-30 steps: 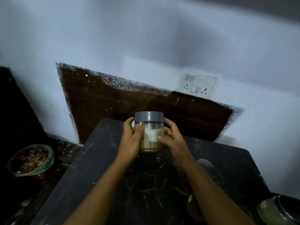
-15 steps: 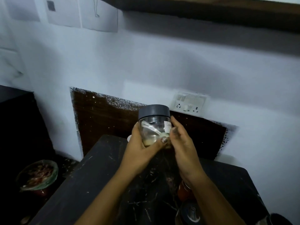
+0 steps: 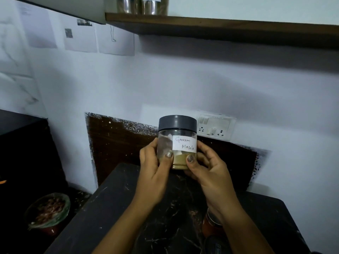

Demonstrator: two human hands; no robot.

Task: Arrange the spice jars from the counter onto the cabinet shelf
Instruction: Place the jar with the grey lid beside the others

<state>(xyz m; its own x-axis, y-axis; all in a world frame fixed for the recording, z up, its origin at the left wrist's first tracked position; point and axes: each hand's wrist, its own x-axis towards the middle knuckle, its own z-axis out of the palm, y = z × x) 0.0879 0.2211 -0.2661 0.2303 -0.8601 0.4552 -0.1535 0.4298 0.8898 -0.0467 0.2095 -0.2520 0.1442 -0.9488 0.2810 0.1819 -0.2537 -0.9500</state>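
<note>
You hold one clear plastic jar with a grey screw lid [image 3: 177, 142] and one handwritten white label, and two hands are in view: your left hand [image 3: 152, 171] and your right hand [image 3: 209, 173]. On the one brown wooden shelf [image 3: 220, 24] you can count two white-labelled clear jars [image 3: 126, 5] [image 3: 152, 5]. One red-filled jar [image 3: 211, 224] shows, partly hidden, on the black marbled worktop [image 3: 110, 208]. The wall carries three white paper sheets [image 3: 80, 35] and one white switch-and-socket plate [image 3: 214, 127]. Lower left sits one film-covered bowl [image 3: 49, 211].
</note>
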